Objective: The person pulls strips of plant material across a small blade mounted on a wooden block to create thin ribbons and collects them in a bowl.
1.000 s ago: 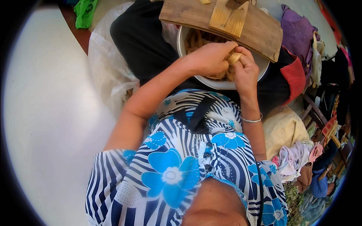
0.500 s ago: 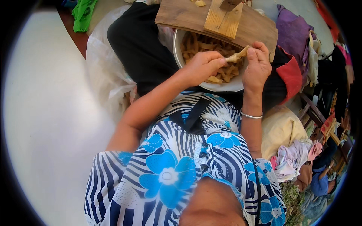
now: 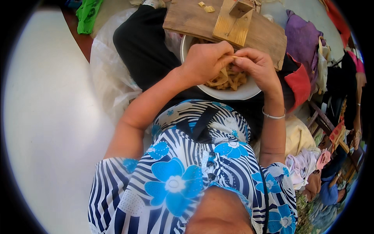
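Over a white bowl [image 3: 230,94], my left hand [image 3: 206,60] and my right hand [image 3: 259,69] meet almost fingertip to fingertip. Both pinch a thin tan strip [image 3: 233,57], of which only a short bit shows between the fingers. A loose, pale flat piece [image 3: 221,80] hangs or lies just under my left fingers; I cannot tell whether it belongs to the held strip. Many similar tan strips [image 3: 237,81] fill the bowl, some looking folded or knotted. My hands hide much of them. The bowl sits between my legs.
Across the bowl's far side lies a wooden board [image 3: 187,19] with a wooden block [image 3: 232,29] fixed on it and small yellowish scraps [image 3: 209,9]. Clear plastic sheeting [image 3: 113,70] is at left, a purple cloth [image 3: 302,37] at right. Another person's arm [image 3: 357,105] shows at far right.
My hands have come closer together and turned inward. The strip, earlier stretched out with a knot-like fold showing between them, is now mostly hidden by my fingers.
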The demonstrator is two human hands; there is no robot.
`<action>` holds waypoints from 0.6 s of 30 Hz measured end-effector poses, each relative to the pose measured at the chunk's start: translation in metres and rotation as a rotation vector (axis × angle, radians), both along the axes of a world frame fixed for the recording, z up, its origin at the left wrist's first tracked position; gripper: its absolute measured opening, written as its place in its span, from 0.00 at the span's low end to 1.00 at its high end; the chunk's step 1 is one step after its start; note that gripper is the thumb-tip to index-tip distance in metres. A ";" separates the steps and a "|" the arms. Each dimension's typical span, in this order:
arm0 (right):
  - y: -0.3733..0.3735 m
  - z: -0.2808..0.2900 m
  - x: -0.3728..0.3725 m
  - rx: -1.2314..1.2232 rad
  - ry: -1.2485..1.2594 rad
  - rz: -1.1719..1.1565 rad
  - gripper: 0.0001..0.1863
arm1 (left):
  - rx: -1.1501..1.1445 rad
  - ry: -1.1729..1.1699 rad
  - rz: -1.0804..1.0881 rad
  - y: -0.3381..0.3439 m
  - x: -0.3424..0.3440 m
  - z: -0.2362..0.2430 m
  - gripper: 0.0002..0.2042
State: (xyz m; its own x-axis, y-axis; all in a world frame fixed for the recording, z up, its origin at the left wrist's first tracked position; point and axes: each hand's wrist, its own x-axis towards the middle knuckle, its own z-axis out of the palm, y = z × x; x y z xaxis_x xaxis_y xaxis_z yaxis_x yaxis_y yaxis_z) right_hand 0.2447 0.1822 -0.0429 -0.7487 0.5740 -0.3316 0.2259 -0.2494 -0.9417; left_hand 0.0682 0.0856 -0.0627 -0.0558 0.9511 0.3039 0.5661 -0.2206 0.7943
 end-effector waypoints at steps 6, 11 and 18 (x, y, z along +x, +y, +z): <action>0.020 -0.004 0.005 0.151 0.077 -0.196 0.08 | -0.365 -0.483 -0.081 0.025 -0.026 -0.002 0.07; 0.025 -0.005 -0.019 0.200 0.134 -0.431 0.05 | -0.405 -0.554 -0.050 0.054 -0.046 0.002 0.08; 0.044 -0.040 -0.029 0.582 -0.081 -0.411 0.06 | -0.336 -0.398 0.042 0.081 -0.052 -0.017 0.09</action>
